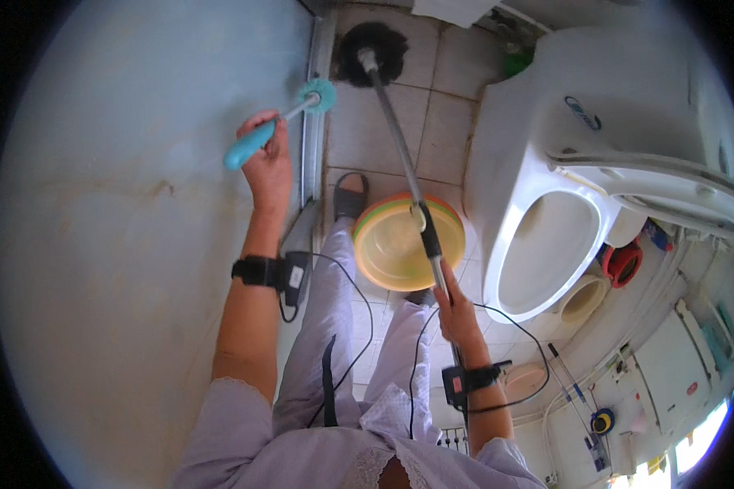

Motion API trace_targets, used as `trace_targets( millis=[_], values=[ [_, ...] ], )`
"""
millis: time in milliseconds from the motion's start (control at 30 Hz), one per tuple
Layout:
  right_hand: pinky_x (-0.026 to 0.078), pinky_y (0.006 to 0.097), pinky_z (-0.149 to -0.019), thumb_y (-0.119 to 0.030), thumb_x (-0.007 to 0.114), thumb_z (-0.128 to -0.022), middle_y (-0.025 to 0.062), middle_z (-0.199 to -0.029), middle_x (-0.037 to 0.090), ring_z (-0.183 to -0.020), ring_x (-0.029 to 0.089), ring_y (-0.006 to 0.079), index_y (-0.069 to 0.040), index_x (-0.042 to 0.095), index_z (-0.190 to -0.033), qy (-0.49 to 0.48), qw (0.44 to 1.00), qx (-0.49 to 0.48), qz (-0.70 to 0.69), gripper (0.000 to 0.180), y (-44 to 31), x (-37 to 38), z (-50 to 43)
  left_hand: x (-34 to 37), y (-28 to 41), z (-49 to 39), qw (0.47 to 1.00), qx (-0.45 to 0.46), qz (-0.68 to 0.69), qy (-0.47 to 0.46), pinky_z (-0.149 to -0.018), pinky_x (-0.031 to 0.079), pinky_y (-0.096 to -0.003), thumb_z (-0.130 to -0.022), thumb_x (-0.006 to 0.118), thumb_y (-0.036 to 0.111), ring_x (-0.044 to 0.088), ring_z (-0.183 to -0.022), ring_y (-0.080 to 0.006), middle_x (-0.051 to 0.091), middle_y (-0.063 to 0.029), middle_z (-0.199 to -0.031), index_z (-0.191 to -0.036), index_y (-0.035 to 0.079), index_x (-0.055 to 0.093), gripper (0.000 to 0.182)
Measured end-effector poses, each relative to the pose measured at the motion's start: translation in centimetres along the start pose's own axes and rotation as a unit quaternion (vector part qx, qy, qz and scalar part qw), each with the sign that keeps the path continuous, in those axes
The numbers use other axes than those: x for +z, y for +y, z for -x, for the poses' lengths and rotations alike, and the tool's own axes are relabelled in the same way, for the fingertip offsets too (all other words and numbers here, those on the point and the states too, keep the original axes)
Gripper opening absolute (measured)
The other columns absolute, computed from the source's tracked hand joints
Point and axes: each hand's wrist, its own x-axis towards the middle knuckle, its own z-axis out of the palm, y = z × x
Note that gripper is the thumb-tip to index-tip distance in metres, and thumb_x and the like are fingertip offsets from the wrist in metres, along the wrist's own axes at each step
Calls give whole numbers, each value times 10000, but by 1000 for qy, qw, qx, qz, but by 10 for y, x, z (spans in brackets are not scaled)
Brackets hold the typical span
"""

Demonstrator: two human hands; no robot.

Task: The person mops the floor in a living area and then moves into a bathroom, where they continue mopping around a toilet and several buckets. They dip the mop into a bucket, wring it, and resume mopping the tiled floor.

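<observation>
My left hand (268,143) grips the turquoise handle of a round-headed scrub brush (251,145). The turquoise bristle head (317,96) is at the metal frame (315,122) along the edge of a pale panel (147,110); whether it touches cannot be told. My right hand (457,308) is closed around the metal pole (397,131) of a long-handled mop or brush. Its dark, shaggy round head (373,54) rests on the floor tiles (367,134). Beneath the pole, a stack of plastic basins (385,263), yellowish on top, stands between my feet and the toilet.
A white toilet (495,269) with its lid raised stands at the right. Beyond it are a red container (622,263) and a beige bucket-like vessel (583,297). Long-handled tools (572,382) lean by the far wall. Thin black cables (367,305) loop from both wrist straps.
</observation>
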Motion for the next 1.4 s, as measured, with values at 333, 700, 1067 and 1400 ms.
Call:
trace_targets(
  millis=[333,700,1067,1400],
  values=[
    [488,368,-801,-186,502,-915,171,-1148,598,-985,610,321,-170,350,-1416,-2,962,271,32,524,55,5,189,70,-53,-90,994,-8,-49,-95,-742,438,-230,-892,618,157,540,-817,-86,590,-8,-893,-1006,18,600,180],
    [358,237,-378,-102,561,-887,-34,-614,484,-434,414,54,-209,313,-1442,55,862,448,-231,617,93,27,211,114,-100,-172,976,46,-154,-144,-782,475,-323,-834,677,229,605,-826,-208,639,-100,-924,-1024,63,619,259],
    [384,229,-445,-60,549,-868,-27,-657,524,-495,457,58,-138,294,-1446,62,899,369,-229,636,112,50,228,146,-127,-220,978,-68,-142,-135,-798,466,-310,-845,656,223,616,-858,-194,651,-86,-944,-1047,35,605,280],
    [383,224,-462,-84,555,-859,-23,-659,533,-510,458,54,-110,295,-1443,39,890,414,-185,640,92,50,215,141,-137,-248,959,-236,114,-108,-987,398,-303,-928,529,226,538,-1105,-228,539,-115,-1215,-1261,38,465,388]
  ],
)
